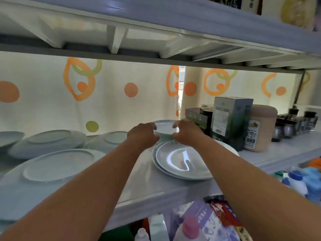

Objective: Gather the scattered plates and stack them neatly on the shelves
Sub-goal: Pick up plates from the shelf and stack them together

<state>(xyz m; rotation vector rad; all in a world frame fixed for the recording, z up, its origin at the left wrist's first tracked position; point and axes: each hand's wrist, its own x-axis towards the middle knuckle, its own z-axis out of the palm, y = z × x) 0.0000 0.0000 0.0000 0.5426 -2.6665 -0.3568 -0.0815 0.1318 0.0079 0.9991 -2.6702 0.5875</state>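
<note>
Both arms reach into the middle shelf [149, 186]. My left hand [143, 134] and my right hand [186, 132] grip the two sides of a small white bowl-like plate [165, 127] at the back of the shelf. Just in front of it lies a stack of upright white plates [180, 160]. To the left, several white plates lie upside down: a large one [57, 164] near the front, one [48, 143] behind it, another [111, 139] beside my left wrist and one [9, 138] at the far left edge.
A dark green box [231, 120], a tan canister [260, 127], a black jar [205, 110] and small spice jars [291, 126] stand at the shelf's right. A patterned curtain [107, 94] hangs behind. Bottles and packets [208, 221] fill the shelf below; another shelf [156, 20] is close overhead.
</note>
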